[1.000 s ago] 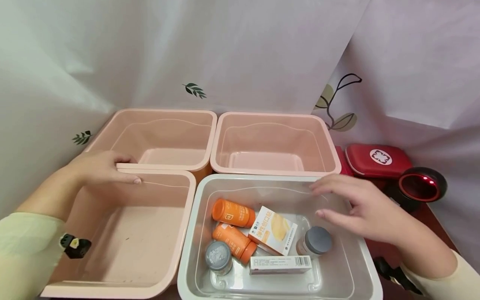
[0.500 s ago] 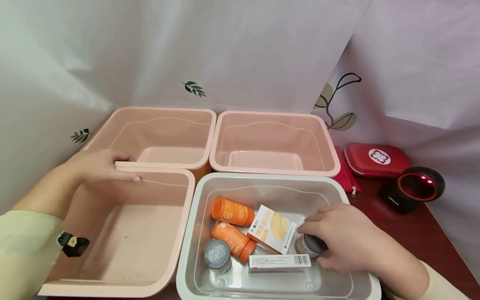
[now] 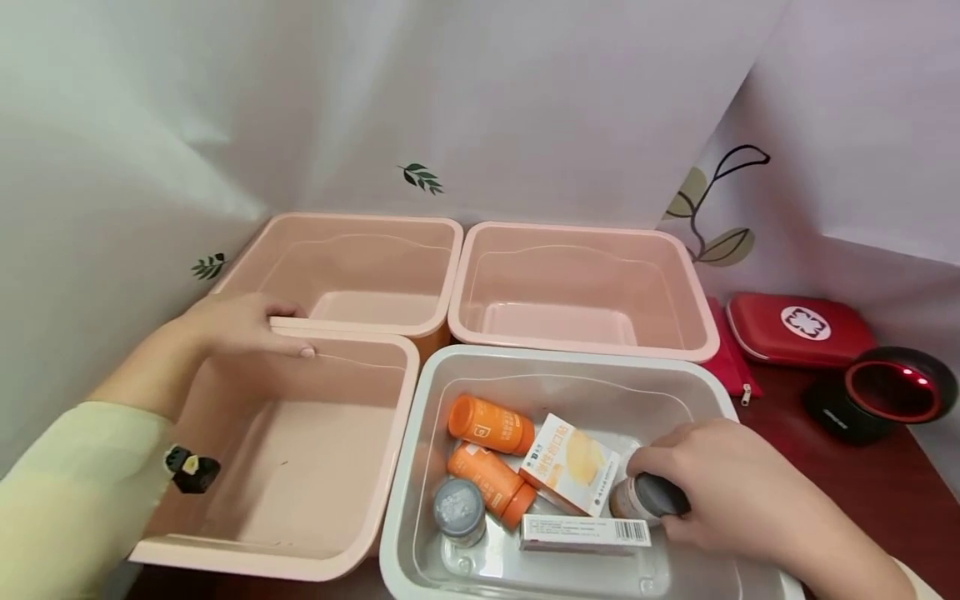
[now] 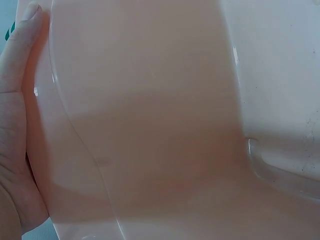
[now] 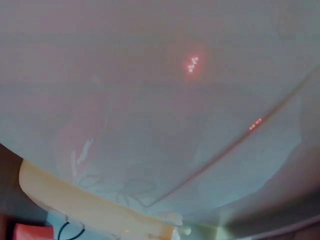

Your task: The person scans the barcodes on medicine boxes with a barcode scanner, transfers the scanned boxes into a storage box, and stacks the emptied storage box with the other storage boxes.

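Observation:
My left hand (image 3: pixel 242 325) grips the far rim of the front-left pink bin (image 3: pixel 405 417), its thumb on the inner side and its fingers over the back. In the left wrist view, the hand (image 4: pixel 12 125) lies along the bin's edge. Inside the grey bin (image 3: pixel 416 467), my right hand (image 3: pixel 731 487) holds a small jar (image 3: pixel 628 500) by its dark grey lid, tilted. Beside that jar are a plaster box (image 3: pixel 573 467), a narrow white carton (image 3: pixel 585 532), two orange bottles (image 3: pixel 491 425) and another grey-lidded jar (image 3: pixel 459 508). The right wrist view shows no hand, only a blurred pale surface.
Two more pink bins (image 3: pixel 450 275) stand behind, against a pale curtain (image 3: pixel 525 108). To the right on the dark red table (image 3: pixel 840 475) lie a red first-aid case (image 3: pixel 780 329), a red zip pouch (image 3: pixel 731 358) and a black device with a red-lit ring (image 3: pixel 896 392).
My right hand has gone down into the grey bin and taken hold of the right-hand jar, which now leans. My left hand stays on its rim. The head view has turned slightly left.

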Demonstrator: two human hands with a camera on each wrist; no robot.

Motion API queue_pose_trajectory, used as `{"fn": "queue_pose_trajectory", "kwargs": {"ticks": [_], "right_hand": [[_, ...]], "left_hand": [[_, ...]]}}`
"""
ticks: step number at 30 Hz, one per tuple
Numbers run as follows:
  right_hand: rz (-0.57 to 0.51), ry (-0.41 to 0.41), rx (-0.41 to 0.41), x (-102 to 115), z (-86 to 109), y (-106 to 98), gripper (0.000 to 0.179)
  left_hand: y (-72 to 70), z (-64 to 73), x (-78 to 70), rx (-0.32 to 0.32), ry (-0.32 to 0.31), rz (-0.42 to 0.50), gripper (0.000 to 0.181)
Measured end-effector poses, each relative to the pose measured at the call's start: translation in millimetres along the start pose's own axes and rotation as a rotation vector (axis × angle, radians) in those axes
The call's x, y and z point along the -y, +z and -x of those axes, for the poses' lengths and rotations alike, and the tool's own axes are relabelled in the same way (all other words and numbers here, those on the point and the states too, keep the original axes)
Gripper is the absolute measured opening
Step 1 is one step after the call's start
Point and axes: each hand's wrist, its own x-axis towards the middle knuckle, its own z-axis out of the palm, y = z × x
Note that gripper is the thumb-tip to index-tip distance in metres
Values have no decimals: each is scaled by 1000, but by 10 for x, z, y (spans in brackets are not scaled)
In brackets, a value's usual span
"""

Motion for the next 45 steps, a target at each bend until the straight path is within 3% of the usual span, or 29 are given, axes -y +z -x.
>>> {"fn": "queue_pose_trajectory", "kwargs": {"ticks": [4, 9, 12, 17, 24, 34, 38, 42, 45], "right_hand": [[-93, -16, -104, -5, 62, 3, 53], [-262, -105, -291, -70, 106, 49, 66], [-423, -200, -435, -132, 117, 70, 70], [-727, -326, -609, -152, 112, 63, 52], [-817, -357, -660, -129, 77, 33, 42], [-1139, -328, -794, -175, 132, 162, 48], [-1132, -348, -838, -161, 92, 153, 34], [-1093, -256, -876, -199, 132, 163, 19], [-1192, -200, -893, -253, 180, 178, 30]], "left_hand": [[0, -21, -33, 6, 4, 16, 47], [-9, 9, -40, 8, 0, 16, 46], [-6, 7, -36, 6, 4, 17, 47], [-5, -5, -43, 6, 1, 7, 48], [-10, -11, -23, 9, 13, 18, 48], [-36, -51, -52, 16, 12, 14, 54], [-36, -55, -49, 7, 20, 10, 52], [-19, -50, -38, 6, 31, 17, 51], [1, -48, -32, 10, 30, 23, 50]]}}
